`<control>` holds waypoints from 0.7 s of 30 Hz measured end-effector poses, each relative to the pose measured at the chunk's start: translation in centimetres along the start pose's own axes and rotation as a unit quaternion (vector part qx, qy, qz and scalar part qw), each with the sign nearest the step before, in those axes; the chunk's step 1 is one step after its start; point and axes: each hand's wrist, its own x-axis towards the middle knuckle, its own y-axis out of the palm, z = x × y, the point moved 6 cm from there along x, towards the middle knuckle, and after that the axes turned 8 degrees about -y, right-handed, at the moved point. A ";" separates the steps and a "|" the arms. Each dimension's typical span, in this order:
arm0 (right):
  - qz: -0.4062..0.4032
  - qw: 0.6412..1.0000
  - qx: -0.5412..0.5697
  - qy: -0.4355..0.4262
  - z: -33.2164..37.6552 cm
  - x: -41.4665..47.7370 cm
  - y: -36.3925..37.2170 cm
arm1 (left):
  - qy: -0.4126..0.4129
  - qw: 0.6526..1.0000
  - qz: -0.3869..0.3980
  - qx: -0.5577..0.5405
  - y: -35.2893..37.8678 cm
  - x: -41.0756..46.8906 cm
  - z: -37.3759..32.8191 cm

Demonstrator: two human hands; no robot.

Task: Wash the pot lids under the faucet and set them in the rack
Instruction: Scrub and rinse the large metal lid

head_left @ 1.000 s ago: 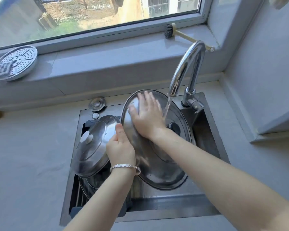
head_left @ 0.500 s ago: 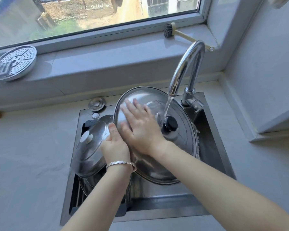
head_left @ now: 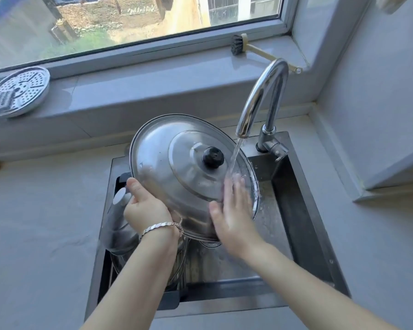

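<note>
Rinsing stiff, likely slippery lid (head_left: 167,163) under faucet (head_left: 260,96) with left hand (head_left: 148,208) fingers pinching its rim, right hand (head_left: 234,210) fingers spread flat below stream (head_left: 234,158).

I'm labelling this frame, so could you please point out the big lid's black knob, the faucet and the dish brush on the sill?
Black knob (head_left: 213,157), head view, its domed top.
Faucet (head_left: 252,98), head view, the curved spout tube.
Dish brush (head_left: 260,52), head view, its pale handle.

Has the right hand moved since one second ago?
Yes. The right hand slid rightward and down on the lid: from left of the faucet spout to directly below it.
</note>
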 end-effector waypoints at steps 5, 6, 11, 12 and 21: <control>-0.020 0.999 -0.019 -0.041 0.3 -0.3 0.2 | 0.034 0.999 0.005 0.006 0.1 -0.5 0.0; -0.019 1.000 0.015 0.010 -1.2 0.4 0.1 | 0.040 0.999 0.004 0.015 -0.1 -0.3 -0.1; -0.017 0.942 0.151 0.298 -12.4 1.2 0.4 | 0.056 0.995 0.018 0.085 -1.3 0.5 -0.4; -0.018 0.917 0.195 0.348 -13.7 0.5 0.0 | 0.055 0.992 0.035 0.107 -1.4 0.7 -0.2; -0.091 0.899 0.168 0.394 -18.1 -3.8 -6.0 | -0.098 0.937 0.192 0.274 0.8 1.2 8.0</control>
